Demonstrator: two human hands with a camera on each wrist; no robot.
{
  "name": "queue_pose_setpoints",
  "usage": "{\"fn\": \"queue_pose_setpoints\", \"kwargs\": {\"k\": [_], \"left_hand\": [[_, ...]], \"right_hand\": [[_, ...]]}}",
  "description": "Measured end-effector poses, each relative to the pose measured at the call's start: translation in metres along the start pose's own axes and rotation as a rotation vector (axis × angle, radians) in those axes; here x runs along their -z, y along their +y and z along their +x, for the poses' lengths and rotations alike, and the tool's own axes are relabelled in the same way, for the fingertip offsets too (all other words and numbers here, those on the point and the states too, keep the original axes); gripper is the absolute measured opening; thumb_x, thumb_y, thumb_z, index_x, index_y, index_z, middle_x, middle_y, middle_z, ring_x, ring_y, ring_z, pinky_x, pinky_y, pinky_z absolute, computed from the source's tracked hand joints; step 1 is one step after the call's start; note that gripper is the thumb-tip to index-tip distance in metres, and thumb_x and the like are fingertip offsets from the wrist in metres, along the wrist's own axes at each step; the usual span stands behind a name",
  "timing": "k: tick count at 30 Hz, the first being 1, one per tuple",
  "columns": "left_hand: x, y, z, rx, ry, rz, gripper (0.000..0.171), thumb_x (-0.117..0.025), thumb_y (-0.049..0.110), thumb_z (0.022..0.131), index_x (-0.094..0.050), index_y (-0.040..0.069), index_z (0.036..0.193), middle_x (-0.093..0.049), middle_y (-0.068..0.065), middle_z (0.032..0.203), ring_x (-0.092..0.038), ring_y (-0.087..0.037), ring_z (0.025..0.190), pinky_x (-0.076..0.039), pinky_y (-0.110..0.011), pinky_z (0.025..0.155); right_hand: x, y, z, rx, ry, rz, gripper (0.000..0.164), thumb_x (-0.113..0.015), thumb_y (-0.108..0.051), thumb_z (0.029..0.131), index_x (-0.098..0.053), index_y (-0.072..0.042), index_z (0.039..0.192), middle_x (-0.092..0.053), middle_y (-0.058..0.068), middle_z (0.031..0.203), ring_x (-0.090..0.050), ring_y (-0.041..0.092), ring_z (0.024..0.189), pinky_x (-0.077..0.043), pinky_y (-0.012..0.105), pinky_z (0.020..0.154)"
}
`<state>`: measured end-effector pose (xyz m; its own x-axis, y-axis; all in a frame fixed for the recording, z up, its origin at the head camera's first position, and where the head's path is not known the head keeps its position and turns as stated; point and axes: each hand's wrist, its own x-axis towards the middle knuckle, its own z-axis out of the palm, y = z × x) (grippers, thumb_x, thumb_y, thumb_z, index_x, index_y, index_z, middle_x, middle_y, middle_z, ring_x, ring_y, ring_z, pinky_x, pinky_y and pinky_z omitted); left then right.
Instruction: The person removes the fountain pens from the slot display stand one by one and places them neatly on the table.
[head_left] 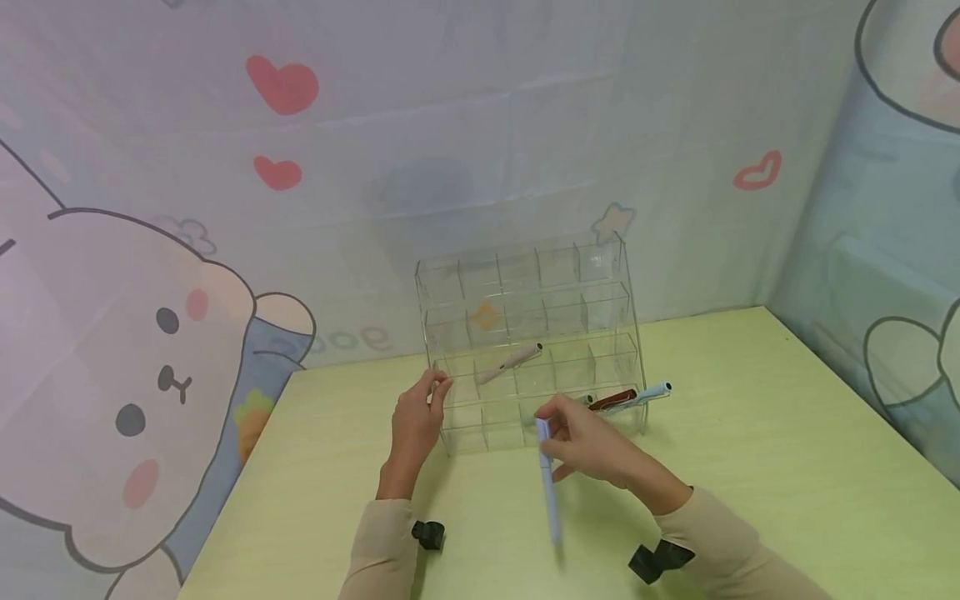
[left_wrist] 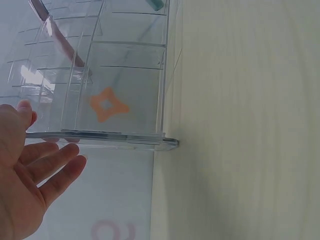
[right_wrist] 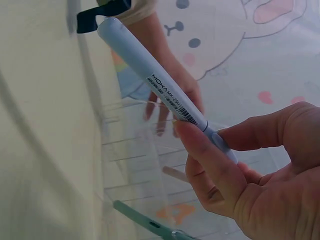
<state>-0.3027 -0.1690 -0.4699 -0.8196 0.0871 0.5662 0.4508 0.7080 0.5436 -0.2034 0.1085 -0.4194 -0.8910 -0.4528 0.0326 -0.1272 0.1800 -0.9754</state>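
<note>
A clear acrylic pen rack (head_left: 528,292) with several tiers of compartments stands on the table. My left hand (head_left: 416,425) holds its left side edge, thumb on one face and fingers on the other, as the left wrist view shows. In my right hand (head_left: 592,446) a pale lavender-blue pen (head_left: 550,500) is pinched between thumb and fingers, in front of the rack's lower tier. Its barrel carries printed text and a barcode in the right wrist view. A pale pink pen (head_left: 512,363) leans in a middle tier. Behind my right hand a green pen (right_wrist: 142,220) is partly hidden.
Beside the green one, a dark red pen (head_left: 613,401) and a light blue pen (head_left: 651,392) lean at the rack's lower right. The yellow-green table (head_left: 315,500) ends at a printed cloth backdrop (head_left: 525,125). Black camera mounts (head_left: 429,535) sit at both wrists.
</note>
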Motion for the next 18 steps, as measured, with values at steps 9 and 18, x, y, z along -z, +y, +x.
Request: {"fn": "queue_pose_setpoints", "kwargs": {"k": [9, 18], "left_hand": [[-0.001, 0.000, 0.002, 0.012, 0.001, -0.002, 0.011, -0.060, 0.029, 0.103, -0.064, 0.019, 0.102, -0.073, -0.016, 0.109, -0.074, -0.028, 0.077, -0.053, -0.051, 0.063], [0.001, 0.002, 0.001, 0.011, -0.008, 0.002, 0.012, -0.059, 0.030, 0.103, -0.065, 0.019, 0.103, -0.071, -0.017, 0.115, -0.074, -0.031, 0.083, -0.051, -0.046, 0.056]], "right_hand": [[-0.021, 0.027, 0.011, -0.043, 0.016, 0.021, 0.043, -0.056, 0.005, 0.091, -0.041, 0.013, 0.130, -0.051, 0.022, 0.106, -0.059, 0.026, 0.086, -0.058, 0.041, 0.065], [-0.044, 0.046, 0.017, -0.098, -0.006, 0.033, 0.041, -0.057, 0.008, 0.089, -0.042, 0.014, 0.127, -0.051, 0.020, 0.097, -0.062, 0.024, 0.073, -0.058, 0.039, 0.063]]}}
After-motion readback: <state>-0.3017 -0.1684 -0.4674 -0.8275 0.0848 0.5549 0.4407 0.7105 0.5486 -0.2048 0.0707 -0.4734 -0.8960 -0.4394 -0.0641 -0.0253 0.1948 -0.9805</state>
